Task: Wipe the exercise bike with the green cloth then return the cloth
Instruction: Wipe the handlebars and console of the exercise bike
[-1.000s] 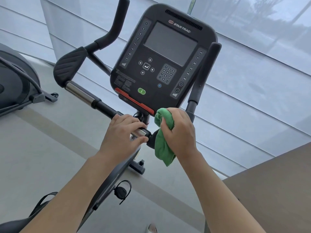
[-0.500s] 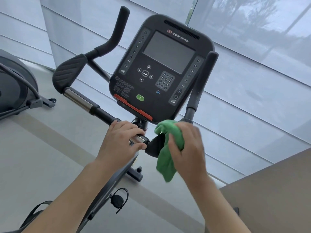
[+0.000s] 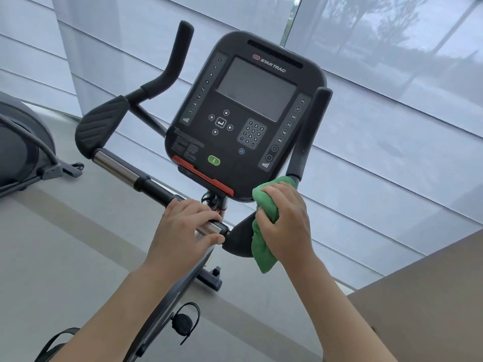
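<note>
Underfoot, a pale grey floor (image 3: 60,257) with a darker band running across it; at lower right, the corner of a tan surface (image 3: 423,309). Low in the view, a black pedal (image 3: 183,322) with its strap. Farther back at left, part of another grey machine (image 3: 21,142). Beyond everything, tall windows (image 3: 392,100) covered by translucent blinds, blurred trees showing through.

Cloth (image 3: 264,226): green, bunched into a wad, one end hanging down, pressed against the black pad at the right end of the bike (image 3: 243,121) handlebar, just below the console's lower right corner. Bike: black console with a dark screen, keypad, green button, red strip along the bottom edge; black upright grips on both sides, a chrome section on the left bar.

Right hand (image 3: 285,223): fingers curled round the cloth, back of the hand up, forearm reaching in from lower right. Left hand (image 3: 183,231): wrapped round the handlebar just left of the pad, thumb underneath, fingers over the top, forearm coming up from lower left.
</note>
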Action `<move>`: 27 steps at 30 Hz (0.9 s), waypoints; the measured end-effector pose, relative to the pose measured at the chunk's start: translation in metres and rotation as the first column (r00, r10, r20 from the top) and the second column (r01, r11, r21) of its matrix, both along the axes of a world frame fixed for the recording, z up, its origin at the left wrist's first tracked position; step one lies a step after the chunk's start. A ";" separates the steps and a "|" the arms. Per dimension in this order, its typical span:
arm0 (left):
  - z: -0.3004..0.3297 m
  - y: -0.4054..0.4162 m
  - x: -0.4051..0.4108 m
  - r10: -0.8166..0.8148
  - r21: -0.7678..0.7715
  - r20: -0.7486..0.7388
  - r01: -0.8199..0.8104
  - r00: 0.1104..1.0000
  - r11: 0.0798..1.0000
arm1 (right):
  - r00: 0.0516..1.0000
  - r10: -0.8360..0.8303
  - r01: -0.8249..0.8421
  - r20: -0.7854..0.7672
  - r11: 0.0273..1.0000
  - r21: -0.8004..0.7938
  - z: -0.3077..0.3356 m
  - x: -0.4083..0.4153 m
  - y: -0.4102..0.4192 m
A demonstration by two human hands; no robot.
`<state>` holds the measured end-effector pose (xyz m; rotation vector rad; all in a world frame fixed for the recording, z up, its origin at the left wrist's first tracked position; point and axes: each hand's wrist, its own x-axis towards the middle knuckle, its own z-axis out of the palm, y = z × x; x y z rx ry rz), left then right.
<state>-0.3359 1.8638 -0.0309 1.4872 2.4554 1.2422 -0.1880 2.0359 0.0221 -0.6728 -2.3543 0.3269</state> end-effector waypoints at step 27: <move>-0.003 0.000 -0.001 -0.002 0.052 0.001 0.001 1.000 0.999 | 0.981 -0.117 0.112 0.155 0.993 0.044 0.014 -0.050 0.018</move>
